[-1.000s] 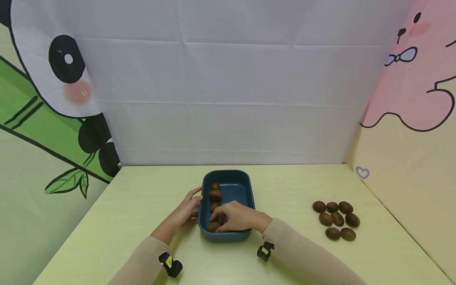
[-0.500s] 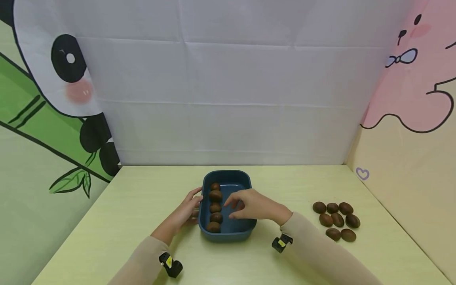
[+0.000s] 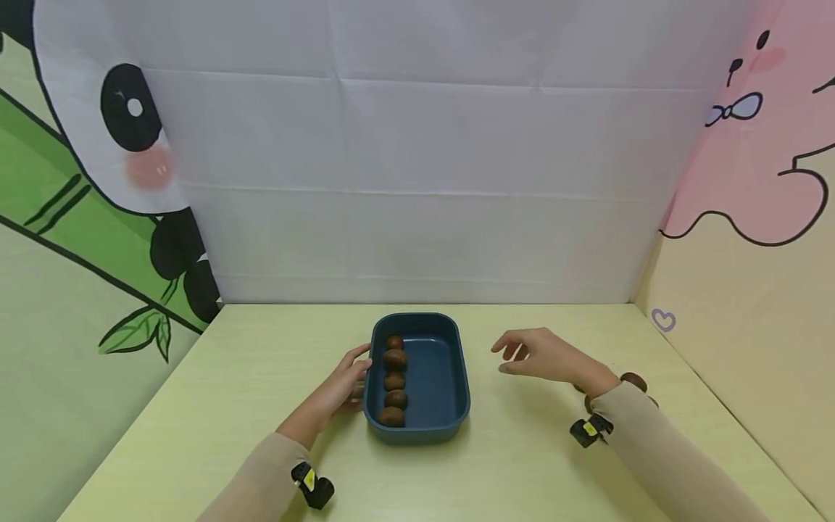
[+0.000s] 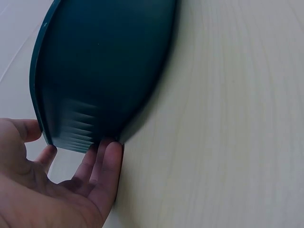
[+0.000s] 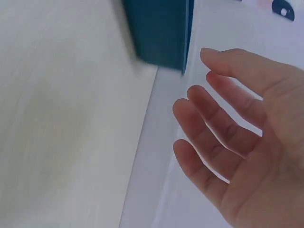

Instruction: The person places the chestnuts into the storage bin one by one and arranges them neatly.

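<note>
A dark blue rectangular bin (image 3: 435, 377) stands on the table. Along its left side runs a column of several smooth brown oval pieces (image 3: 394, 381), nut-like or fruit-like; their exact kind is unclear. My left hand (image 3: 339, 384) rests against the bin's outer left wall, its fingers and thumb touching the wall and rim, as the left wrist view also shows at the bin's wall (image 4: 104, 71). To the right of the bin, my right hand (image 3: 548, 355) hovers over the table with loosely bent fingers and nothing in them.
More brown oval pieces (image 3: 634, 380) lie on the right part of the table (image 3: 522, 449), mostly hidden behind my right forearm and sleeve. A white sheet (image 3: 430, 181) closes off the back, and painted walls (image 3: 737, 304) flank both sides.
My right hand has let go of a brown oval piece in the bin's near left part, risen out and moved right, past the bin. My left hand stays at the bin's wall.
</note>
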A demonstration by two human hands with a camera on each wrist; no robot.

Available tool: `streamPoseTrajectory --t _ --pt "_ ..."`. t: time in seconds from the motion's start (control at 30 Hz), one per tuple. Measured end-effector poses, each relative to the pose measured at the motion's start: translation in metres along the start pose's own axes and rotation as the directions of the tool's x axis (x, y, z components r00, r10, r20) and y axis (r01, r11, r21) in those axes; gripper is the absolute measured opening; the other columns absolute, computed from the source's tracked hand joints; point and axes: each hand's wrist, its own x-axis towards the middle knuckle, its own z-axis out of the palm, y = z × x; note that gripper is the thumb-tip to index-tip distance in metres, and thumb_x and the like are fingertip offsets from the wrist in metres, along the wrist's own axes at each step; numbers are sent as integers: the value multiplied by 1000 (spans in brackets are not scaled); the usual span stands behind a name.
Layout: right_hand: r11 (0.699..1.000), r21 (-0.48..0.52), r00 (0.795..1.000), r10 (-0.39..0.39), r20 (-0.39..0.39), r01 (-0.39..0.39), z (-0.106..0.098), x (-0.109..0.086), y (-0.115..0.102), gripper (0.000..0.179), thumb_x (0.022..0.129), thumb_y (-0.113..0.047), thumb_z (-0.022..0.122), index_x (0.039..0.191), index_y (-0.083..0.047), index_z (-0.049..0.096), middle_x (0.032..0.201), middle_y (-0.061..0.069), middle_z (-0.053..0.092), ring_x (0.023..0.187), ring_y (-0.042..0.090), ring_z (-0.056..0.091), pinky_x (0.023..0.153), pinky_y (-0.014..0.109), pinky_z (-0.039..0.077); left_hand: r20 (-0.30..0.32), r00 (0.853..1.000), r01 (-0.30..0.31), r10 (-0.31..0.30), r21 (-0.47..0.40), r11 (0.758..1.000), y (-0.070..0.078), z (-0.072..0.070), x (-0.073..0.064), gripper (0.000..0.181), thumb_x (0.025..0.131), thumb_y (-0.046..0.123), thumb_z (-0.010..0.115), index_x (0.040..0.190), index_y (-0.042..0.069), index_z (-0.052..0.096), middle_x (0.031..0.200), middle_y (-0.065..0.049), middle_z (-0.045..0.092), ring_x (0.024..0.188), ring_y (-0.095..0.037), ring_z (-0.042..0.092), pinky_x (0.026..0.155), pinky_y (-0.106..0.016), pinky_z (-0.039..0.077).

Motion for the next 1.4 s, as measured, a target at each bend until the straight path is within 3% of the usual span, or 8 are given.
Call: streamPoseTrajectory --t 0.27,0.43,0.6,1.07,1.4 --pt "987 -31 987 158 -17 -158 -26 -45 57 32 91 -24 74 119 -9 68 101 0 69 95 20 66 80 40 52 51 998 -29 31 -37 999 1 -1 -1 56 108 35 40 159 23 19 133 -24 58 104 -32 68 79 -39 54" --pt "971 -48 972 236 -4 -236 -31 -71 88 35 89 -27 77 116 -6 68 107 8 70 99 28 65 87 48 50 11 1000 -11 11 -10 1000 -2 0 -1 57 106 36 42 158 23 22 137 -24 53 100 -28 68 75 -38 53" --pt "962 -56 963 268 18 -267 -30 -83 109 39 86 -31 79 116 -7 69 107 5 70 100 29 64 87 51 48 -12 1000 5 -5 2 1000 -4 1 -1 56 106 37 43 157 25 25 137 -24 52 100 -26 68 76 -38 53" --pt "950 -26 950 312 31 -311 -23 -79 119 34 84 -32 81 111 -13 73 102 -4 70 98 21 62 89 48 46 -6 1000 -10 10 5 1000 -4 -1 3 54 106 37 43 156 24 27 135 -23 55 99 -26 68 75 -37 52" --pt "960 -35 960 279 15 -278 -25 -69 112 32 83 -32 81 108 -14 73 97 -6 68 92 17 59 86 45 46 -9 1000 -1 1 15 1000 -2 -1 2 54 107 36 42 157 24 25 134 -22 55 100 -28 68 76 -40 54"
